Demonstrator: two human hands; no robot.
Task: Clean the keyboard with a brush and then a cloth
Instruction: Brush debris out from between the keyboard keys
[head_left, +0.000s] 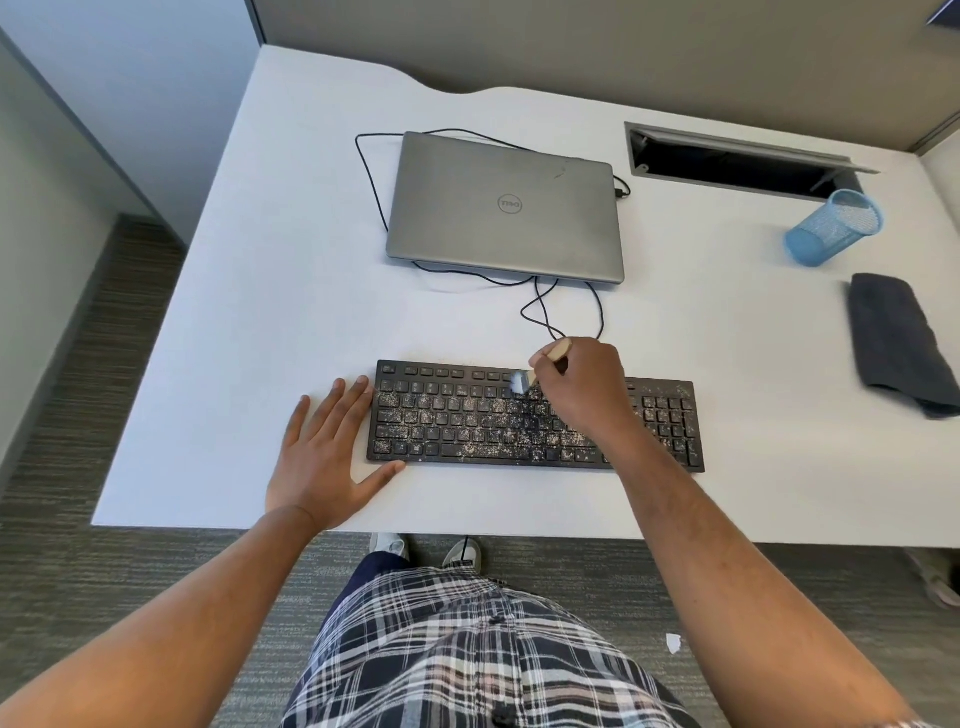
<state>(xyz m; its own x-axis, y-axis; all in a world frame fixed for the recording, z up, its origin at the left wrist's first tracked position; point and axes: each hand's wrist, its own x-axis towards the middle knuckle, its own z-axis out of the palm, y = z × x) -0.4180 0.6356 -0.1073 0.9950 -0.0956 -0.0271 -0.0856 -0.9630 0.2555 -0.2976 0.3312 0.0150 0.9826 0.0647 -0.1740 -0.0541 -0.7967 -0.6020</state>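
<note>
Gripping the brush (540, 370) over the keyboard (467, 431), right hand (582, 387); left hand (322, 457) flat beside it.

likely an office: desk (260, 312), closed laptop (506, 208), partition walls (571, 47).

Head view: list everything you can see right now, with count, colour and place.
keyboard: one, black, speckled with pale crumbs, near desk edge
brush: one, tan handle, pale bristles, on keyboard's upper rows
laptop: one, grey, closed, behind keyboard
cable: one, black, loops around laptop
cup: one, blue mesh, far right
cloth: one, dark grey, folded, right edge
desk: one, white
left hand: flat on desk at keyboard's left end
right hand: grips brush
</note>
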